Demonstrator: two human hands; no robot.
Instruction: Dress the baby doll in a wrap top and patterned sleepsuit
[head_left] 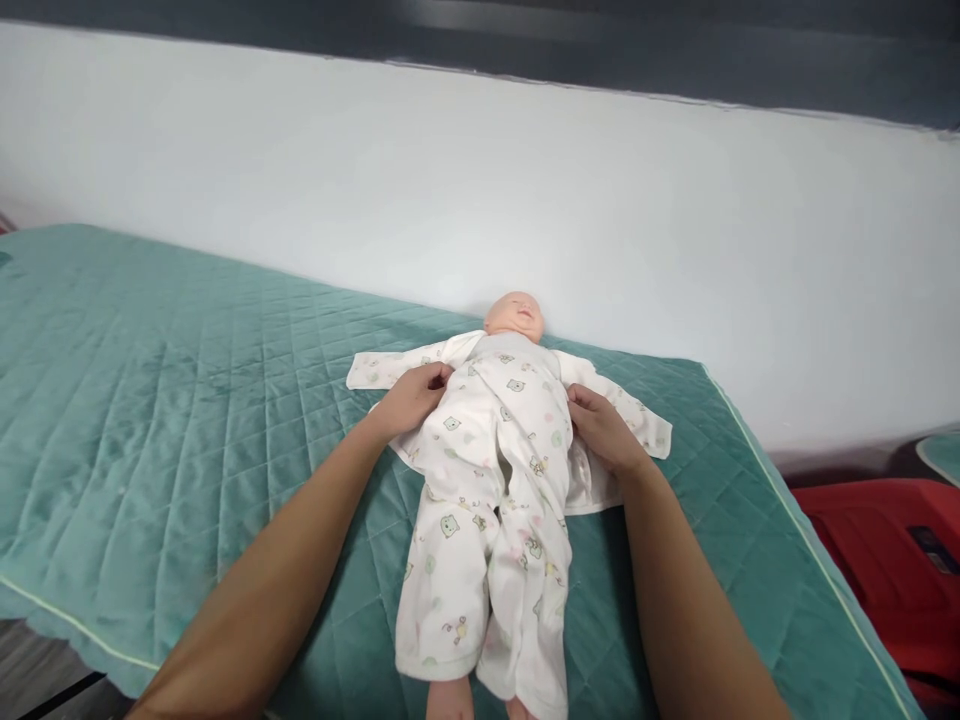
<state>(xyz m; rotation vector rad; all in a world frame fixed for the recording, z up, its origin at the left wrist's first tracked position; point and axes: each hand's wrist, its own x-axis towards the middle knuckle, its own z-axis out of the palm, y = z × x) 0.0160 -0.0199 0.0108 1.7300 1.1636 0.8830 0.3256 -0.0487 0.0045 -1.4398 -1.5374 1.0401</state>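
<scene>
A baby doll [516, 316] lies on its back, head toward the wall and bare feet toward me. Printed white baby pants [484, 480] cover its legs and reach high up its torso. Under it a matching baby shirt [634, 412] is spread open, its sleeves stretched out to both sides; the doll's arms cannot be seen. My left hand [412, 400] is closed at the left side of the pants, fingertips pinching the cloth at the torso. On the opposite side my right hand [600, 425] pinches the pants' edge, its fingers partly hidden by the cloth.
A green quilted cover [187, 430] lies beneath the doll, with pale piping along its edge. Behind it rises a white wall [420, 190] with a dark band on top. At the right, below the bed's edge, is a red plastic object [885, 560].
</scene>
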